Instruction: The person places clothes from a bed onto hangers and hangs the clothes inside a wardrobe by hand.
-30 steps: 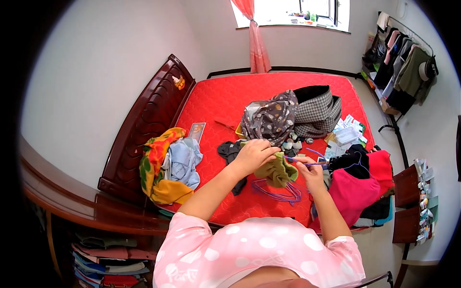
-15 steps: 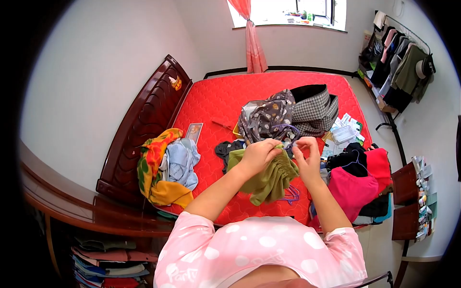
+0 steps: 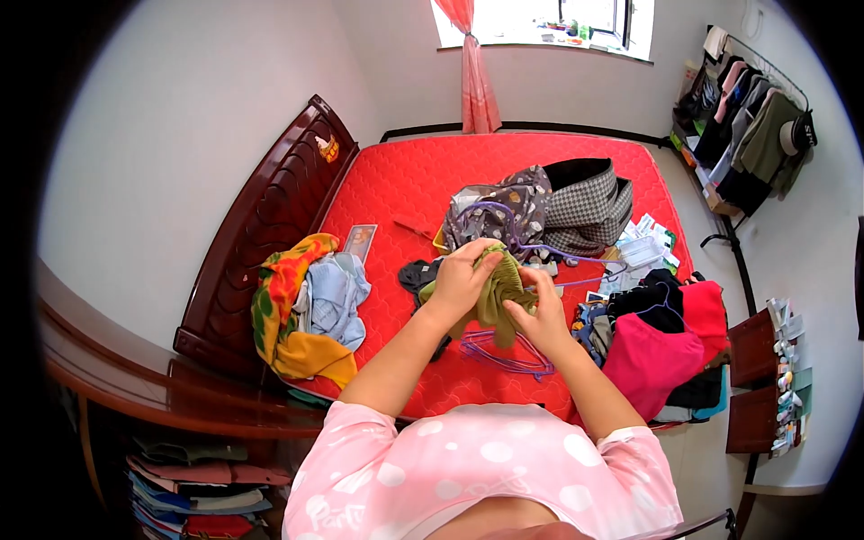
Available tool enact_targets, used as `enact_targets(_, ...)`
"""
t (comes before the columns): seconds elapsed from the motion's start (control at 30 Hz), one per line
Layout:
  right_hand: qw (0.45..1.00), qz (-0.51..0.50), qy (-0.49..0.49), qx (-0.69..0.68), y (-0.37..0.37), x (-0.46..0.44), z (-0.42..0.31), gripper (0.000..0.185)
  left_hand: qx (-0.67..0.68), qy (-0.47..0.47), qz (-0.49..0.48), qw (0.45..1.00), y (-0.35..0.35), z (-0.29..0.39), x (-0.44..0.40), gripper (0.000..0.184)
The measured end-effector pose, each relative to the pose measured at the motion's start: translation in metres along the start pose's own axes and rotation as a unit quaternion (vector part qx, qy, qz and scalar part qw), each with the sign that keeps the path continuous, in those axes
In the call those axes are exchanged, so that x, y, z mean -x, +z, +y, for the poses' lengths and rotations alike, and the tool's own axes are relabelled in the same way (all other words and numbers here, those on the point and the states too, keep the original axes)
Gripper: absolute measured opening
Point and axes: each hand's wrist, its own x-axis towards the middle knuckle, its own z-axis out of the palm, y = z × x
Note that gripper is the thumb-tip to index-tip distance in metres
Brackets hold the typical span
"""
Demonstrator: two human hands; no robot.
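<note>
An olive-green garment with a gathered edge is bunched between my two hands above the bed. My left hand is closed on its upper left part. On the right side, my right hand grips the same garment with thumb and fingers. A purple hanger sticks out past the garment, its bar reaching right and its hook curving up at the left; where it meets the cloth is hidden. Several purple hangers lie on the red mattress below my hands.
A patterned bag and a checked box stand beyond my hands. Folded clothes lie at the left, a pink garment and dark clothes at the right. A wooden headboard borders the bed; a clothes rack stands back right.
The green garment, hanging lower half a second ago, is now gathered up between my hands. The purple hanger has swung out to the right, and my right hand has closed on the cloth.
</note>
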Motion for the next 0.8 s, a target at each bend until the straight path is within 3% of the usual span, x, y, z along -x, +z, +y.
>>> enact_targets(0.1,0.998,-0.034,0.046,-0.010,0.009,0.008,0.013,0.051,0.029,-0.015,0.027,0.999,-0.004,-0.002,-0.003,0.033)
enact_targets(0.23,0.995,-0.054,0.003,0.080,0.009,0.020,0.017,0.044,0.171,-0.024,0.088,0.981,-0.014,-0.010,-0.014,0.028)
enact_targets(0.6,0.967,-0.015,-0.097,0.235,-0.048,0.014,0.039,0.032,0.208,-0.027,0.103,0.972,-0.047,-0.017,-0.008,0.028)
enact_targets(0.8,0.942,0.019,-0.106,0.317,-0.086,0.005,0.044,0.031,0.123,-0.038,0.090,0.988,-0.067,-0.018,0.004,0.028)
